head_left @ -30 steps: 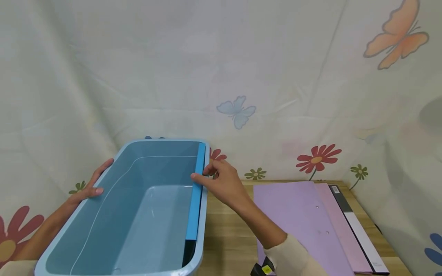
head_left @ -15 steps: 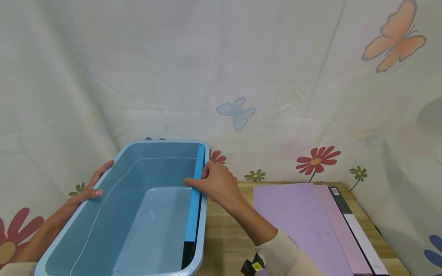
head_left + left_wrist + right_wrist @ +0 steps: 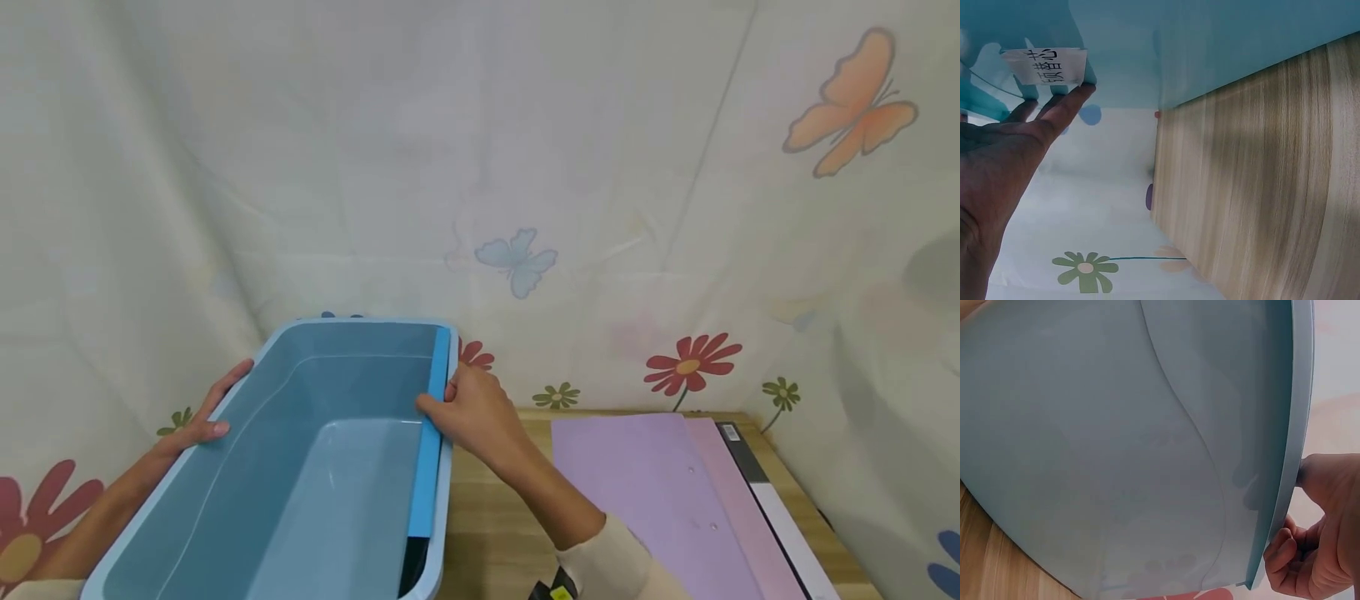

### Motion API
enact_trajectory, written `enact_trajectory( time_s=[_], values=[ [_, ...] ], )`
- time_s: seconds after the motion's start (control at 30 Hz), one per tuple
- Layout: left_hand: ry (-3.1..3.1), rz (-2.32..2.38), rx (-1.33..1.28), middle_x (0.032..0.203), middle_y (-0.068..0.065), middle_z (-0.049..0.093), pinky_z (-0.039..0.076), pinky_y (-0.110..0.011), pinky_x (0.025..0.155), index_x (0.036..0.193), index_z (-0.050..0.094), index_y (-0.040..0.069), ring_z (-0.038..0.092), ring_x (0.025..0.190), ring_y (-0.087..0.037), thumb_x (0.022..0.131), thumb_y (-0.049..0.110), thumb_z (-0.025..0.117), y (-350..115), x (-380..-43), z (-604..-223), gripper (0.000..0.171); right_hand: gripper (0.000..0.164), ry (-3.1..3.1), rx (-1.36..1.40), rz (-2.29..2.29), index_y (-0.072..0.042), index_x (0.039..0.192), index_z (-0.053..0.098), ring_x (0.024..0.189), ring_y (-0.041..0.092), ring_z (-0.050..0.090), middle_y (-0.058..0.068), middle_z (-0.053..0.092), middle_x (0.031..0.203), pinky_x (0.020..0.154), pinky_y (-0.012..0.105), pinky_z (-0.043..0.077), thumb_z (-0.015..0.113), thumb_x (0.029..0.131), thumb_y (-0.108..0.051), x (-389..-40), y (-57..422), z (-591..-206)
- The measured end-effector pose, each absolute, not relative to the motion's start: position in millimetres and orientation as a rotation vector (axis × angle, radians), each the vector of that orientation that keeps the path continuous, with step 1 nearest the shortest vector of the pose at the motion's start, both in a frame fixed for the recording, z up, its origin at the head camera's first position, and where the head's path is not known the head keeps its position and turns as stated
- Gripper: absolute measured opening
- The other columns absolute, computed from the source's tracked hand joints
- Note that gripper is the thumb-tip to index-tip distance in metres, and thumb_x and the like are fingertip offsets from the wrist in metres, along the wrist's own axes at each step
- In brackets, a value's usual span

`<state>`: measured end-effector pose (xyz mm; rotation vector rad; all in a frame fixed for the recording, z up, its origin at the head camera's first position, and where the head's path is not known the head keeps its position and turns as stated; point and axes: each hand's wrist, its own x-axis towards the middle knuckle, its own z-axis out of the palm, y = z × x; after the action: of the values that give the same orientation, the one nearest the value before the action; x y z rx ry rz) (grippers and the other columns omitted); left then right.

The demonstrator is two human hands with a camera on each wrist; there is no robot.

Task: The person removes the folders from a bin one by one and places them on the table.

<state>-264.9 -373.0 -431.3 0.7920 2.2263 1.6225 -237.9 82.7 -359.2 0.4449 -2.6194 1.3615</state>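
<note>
A light blue plastic bin (image 3: 337, 483) stands at the left of the table in the head view. Along its right wall, inside, is a flat file folder with a bright blue and black spine (image 3: 424, 483). My left hand (image 3: 202, 417) holds the bin's left rim, thumb inside; the left wrist view has its fingers against the outer wall, by a white label (image 3: 1047, 65). At the right rim is my right hand (image 3: 480, 417), its thumb over the blue spine. In the right wrist view its other fingers (image 3: 1282, 553) curl against the rim's outside.
To the right on the wooden table (image 3: 487, 533) lie a purple folder (image 3: 630, 492), a pink folder (image 3: 735, 500) and a black and white binder (image 3: 780, 517). A patterned curtain (image 3: 375, 167) hangs close behind the bin.
The view has tilted up slightly, so everything sits lower. My right thumb reached further over the spine half a second ago and has drawn back; the gap between spine and rim has narrowed.
</note>
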Motion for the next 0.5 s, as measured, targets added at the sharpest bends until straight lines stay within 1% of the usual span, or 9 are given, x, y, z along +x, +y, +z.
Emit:
enact_trajectory(
  time_s=[0.03, 0.07, 0.1, 0.2, 0.23, 0.37, 0.43, 0.5],
  values=[
    [2.23, 1.625, 0.801, 0.18, 0.016, -0.002, 0.048, -0.058, 0.108, 0.176, -0.022, 0.049, 0.041, 0.146, 0.005, 0.115, 0.035, 0.032, -373.4, -265.3, -433.1, 0.083, 0.033, -2.621, 0.444, 1.361, -0.012, 0.08, 0.053, 0.051, 0.014, 0.062, -0.003, 0.043, 0.058, 0.049, 0.027, 0.046, 0.071, 0.098, -0.032, -237.6, 83.0, -359.6],
    [2.282, 1.599, 0.8, 0.179, 0.019, 0.0, 0.044, -0.053, 0.107, 0.176, -0.021, 0.048, 0.039, 0.143, 0.005, 0.114, 0.035, 0.032, -372.8, -266.3, -434.4, 0.083, 0.033, -2.621, 0.446, 1.359, -0.012, 0.079, 0.052, 0.05, 0.015, 0.061, -0.003, 0.043, 0.057, 0.049, 0.027, 0.045, 0.071, 0.098, -0.032, -237.5, 83.1, -360.0],
    [2.312, 1.588, 0.804, 0.177, 0.021, 0.002, 0.043, -0.053, 0.106, 0.177, -0.021, 0.046, 0.039, 0.142, 0.005, 0.113, 0.035, 0.033, -372.6, -267.5, -435.7, 0.084, 0.034, -2.622, 0.446, 1.357, -0.012, 0.078, 0.052, 0.05, 0.014, 0.061, -0.004, 0.042, 0.057, 0.049, 0.026, 0.045, 0.071, 0.098, -0.031, -236.9, 83.1, -359.6],
    [2.313, 1.593, 0.813, 0.176, 0.02, 0.004, 0.044, -0.053, 0.105, 0.177, -0.02, 0.045, 0.039, 0.142, 0.005, 0.113, 0.034, 0.032, -375.4, -268.6, -438.8, 0.084, 0.04, -2.633, 0.428, 1.336, -0.015, 0.07, 0.048, 0.047, 0.013, 0.055, -0.005, 0.038, 0.054, 0.047, 0.026, 0.041, 0.071, 0.097, -0.031, -234.6, 82.9, -356.9],
    [2.319, 1.589, 0.817, 0.174, 0.022, 0.006, 0.044, -0.052, 0.105, 0.178, -0.019, 0.045, 0.04, 0.141, 0.006, 0.113, 0.035, 0.033, -376.4, -269.5, -440.0, 0.084, 0.042, -2.644, 0.416, 1.324, -0.016, 0.067, 0.047, 0.046, 0.013, 0.052, -0.006, 0.037, 0.053, 0.047, 0.026, 0.038, 0.072, 0.097, -0.032, -233.7, 82.9, -355.5],
    [2.36, 1.575, 0.785, 0.171, 0.025, 0.009, 0.047, -0.06, 0.105, 0.177, -0.016, 0.048, 0.042, 0.137, 0.007, 0.113, 0.036, 0.036, -376.0, -271.3, -443.2, 0.084, 0.05, -2.682, 0.374, 1.277, -0.019, 0.062, 0.042, 0.047, 0.012, 0.041, -0.008, 0.033, 0.053, 0.047, 0.027, 0.028, 0.073, 0.096, -0.035, -230.5, 86.0, -349.9],
    [2.377, 1.575, 0.794, 0.171, 0.027, 0.009, 0.047, -0.062, 0.105, 0.178, -0.015, 0.048, 0.041, 0.137, 0.007, 0.112, 0.036, 0.037, -374.1, -272.5, -443.3, 0.084, 0.051, -2.686, 0.384, 1.267, -0.02, 0.062, 0.041, 0.048, 0.012, 0.038, -0.008, 0.032, 0.055, 0.049, 0.028, 0.027, 0.074, 0.097, -0.036, -230.9, 90.2, -347.4],
    [2.382, 1.582, 0.829, 0.173, 0.026, 0.008, 0.045, -0.062, 0.105, 0.179, -0.016, 0.045, 0.04, 0.139, 0.005, 0.112, 0.034, 0.036, -371.7, -274.1, -442.4, 0.085, 0.052, -2.685, 0.397, 1.276, -0.02, 0.062, 0.041, 0.05, 0.012, 0.037, -0.008, 0.032, 0.055, 0.051, 0.029, 0.028, 0.075, 0.098, -0.037, -232.3, 96.2, -345.7]
  ],
)
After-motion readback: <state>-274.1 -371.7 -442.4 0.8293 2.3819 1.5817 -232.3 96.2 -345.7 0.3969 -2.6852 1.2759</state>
